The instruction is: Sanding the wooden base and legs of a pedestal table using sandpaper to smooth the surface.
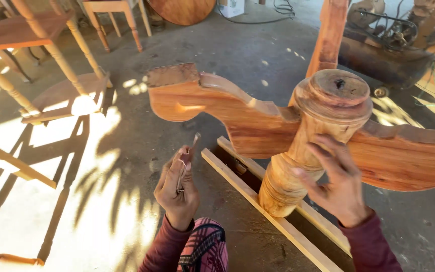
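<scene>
A carved wooden table pedestal [323, 126] stands upside down in front of me, its turned column [298, 166] rising from the floor and curved legs [212, 108] spreading out sideways. My right hand [336, 181] rests flat, fingers spread, against the column's side. My left hand [177, 189] is closed around a thin small brush-like tool [191, 148], held up to the left of the column and below the left leg. The tool's tip is blurred.
Pale wooden slats [258, 201] lie on the concrete floor under the pedestal. Unfinished turned-leg tables [41, 45] stand at the left and back. A round tabletop [182, 10] leans at the back; machinery and cables [393, 35] sit at the right.
</scene>
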